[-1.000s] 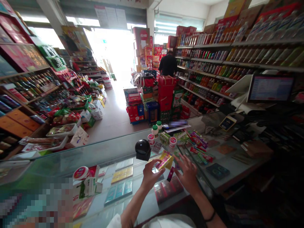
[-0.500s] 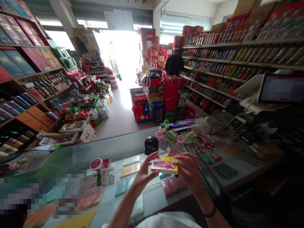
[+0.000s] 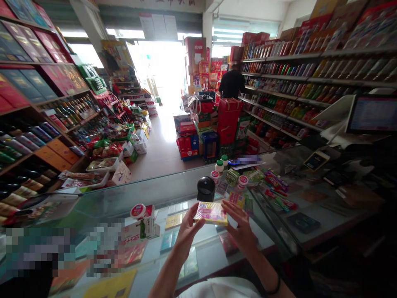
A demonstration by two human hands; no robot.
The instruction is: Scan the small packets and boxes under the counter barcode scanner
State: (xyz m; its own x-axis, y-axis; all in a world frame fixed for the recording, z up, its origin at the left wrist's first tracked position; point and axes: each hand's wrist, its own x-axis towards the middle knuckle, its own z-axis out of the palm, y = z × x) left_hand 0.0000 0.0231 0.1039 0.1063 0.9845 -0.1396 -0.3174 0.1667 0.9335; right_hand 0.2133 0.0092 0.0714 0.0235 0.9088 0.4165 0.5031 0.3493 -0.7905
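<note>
While drink shelves [image 3: 285,77] lined the right wall, a glass counter [image 3: 173,181] crossed in front of you. Beyond it stood a person in black [image 3: 232,83]. Over the glass, your left hand [image 3: 187,227] had thumb and fingers grasping the left end of a yellow-and-pink box [image 3: 211,213]. Your right hand [image 3: 239,221] met its right end, fingers bent; whether they gripped could not be told. The box was between your hands, near a rounded black device [image 3: 206,188]. Farther back were two green-capped bottles [image 3: 219,167].
</note>
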